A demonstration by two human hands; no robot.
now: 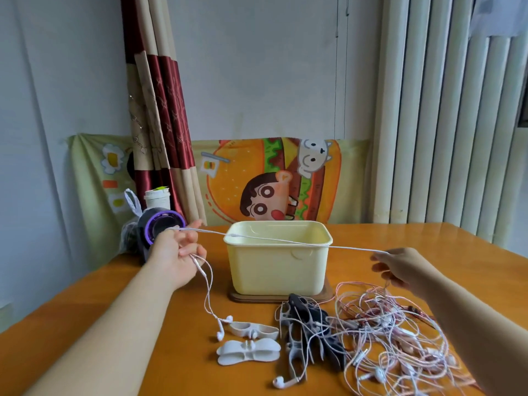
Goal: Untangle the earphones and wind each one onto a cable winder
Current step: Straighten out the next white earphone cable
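We look down on a wide orange table [85, 324]. Its far edge meets the wall and its left edge slants in beside the left forearm. The most open room for moving is the stretch of wood at the near side, between the left forearm and the winders. A pale yellow tub [277, 267] stands mid-table on a wooden base [237, 297], its rim level in our view with a taut cable. At near right a big tangle of pink and white earphones [394, 338] spreads almost to the table's right edge, partly under the right forearm. Touching its left side lies a pile of dark and white winders [311, 324], and further left two white winders [248, 354] lie side by side, apart from the pile. A dark gadget with a purple ring [160, 230] sits behind the left hand, near the left edge. The left hand [177, 258] is raised left of the tub, its fingers curled round a white earphone [285, 242]. The cable runs from there past the tub's rim to the right hand [400, 267], which pinches it between thumb and forefinger, the other fingers loosely bent. Whether those lower fingers also touch a pink strand we cannot tell. Below the left hand the cable hangs in two strands, and its buds [224, 324] rest on the table just beside the farther white winder.
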